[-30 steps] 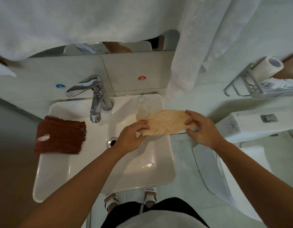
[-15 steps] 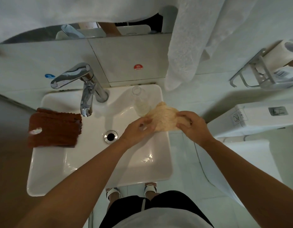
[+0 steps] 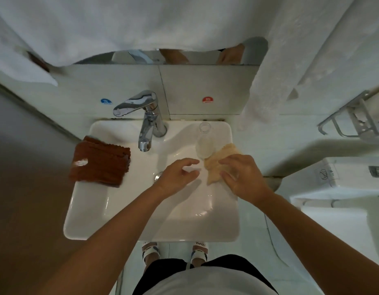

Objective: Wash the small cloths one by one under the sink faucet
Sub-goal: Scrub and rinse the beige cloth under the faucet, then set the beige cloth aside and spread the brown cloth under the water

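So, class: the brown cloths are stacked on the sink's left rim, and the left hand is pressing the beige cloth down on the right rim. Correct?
Not quite. In the head view, the right hand presses the beige cloth; the left hand hovers open beside it. The brown cloths do sit on the sink's left rim.

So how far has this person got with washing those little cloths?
Hard to call anything finished. In hand: the right hand presses a folded beige cloth onto the sink's right rim, while the left hand hovers open. The faucet shows no running water. Left: the brown cloths stacked on the left rim.
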A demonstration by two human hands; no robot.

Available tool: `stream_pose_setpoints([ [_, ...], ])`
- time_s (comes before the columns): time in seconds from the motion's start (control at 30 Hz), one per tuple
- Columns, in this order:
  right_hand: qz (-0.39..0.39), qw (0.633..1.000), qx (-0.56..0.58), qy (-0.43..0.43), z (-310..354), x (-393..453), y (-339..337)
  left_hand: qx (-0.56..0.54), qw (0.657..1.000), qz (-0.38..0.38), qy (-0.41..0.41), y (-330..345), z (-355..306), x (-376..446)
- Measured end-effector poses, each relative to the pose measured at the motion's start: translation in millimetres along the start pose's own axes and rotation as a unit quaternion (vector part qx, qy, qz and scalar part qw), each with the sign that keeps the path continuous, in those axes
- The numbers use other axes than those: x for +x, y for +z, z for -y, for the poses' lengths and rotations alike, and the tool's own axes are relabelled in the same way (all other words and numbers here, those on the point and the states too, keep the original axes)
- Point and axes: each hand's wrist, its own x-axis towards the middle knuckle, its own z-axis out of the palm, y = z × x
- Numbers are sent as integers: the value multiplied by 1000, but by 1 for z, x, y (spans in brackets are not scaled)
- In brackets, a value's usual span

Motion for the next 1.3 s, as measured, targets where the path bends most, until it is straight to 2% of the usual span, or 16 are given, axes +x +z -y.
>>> stream_pose_setpoints([
  [0.07, -21, 999, -25, -25, 15, 9, 9, -24, 1000, -11, -5, -18, 7, -16],
  [0.17, -15, 999, -37, 21, 36, 15, 26, -73, 997, -39, -8, -43, 21, -39],
  [0.4, 100, 994, 33, 22, 97, 32, 74, -68, 990, -120, -18, -102, 65, -90],
  [0.67, 196, 975, 104, 7, 178, 63, 142, -69, 979, -193, -2, -178, 97, -122],
  [0.87, 176, 972, 153, 19, 228, 94, 186, -60, 964, -259, 23, -227, 125, -127],
  [1.03, 182, 966, 168, 72, 246, 111, 218, -63, 949, -306, -34, -259, 161, -114],
  [1.13, 169, 962, 172, 128, 249, 118, 236, -110, 936, -307, -135, -267, 182, -101],
  [1.2, 157, 962, 166, 150, 247, 119, 244, -136, 933, -277, -183, -269, 189, -94],
  [1.3, 171, 974, 129, 72, 244, 114, 251, -131, 956, -196, -177, -268, 191, -90],
])
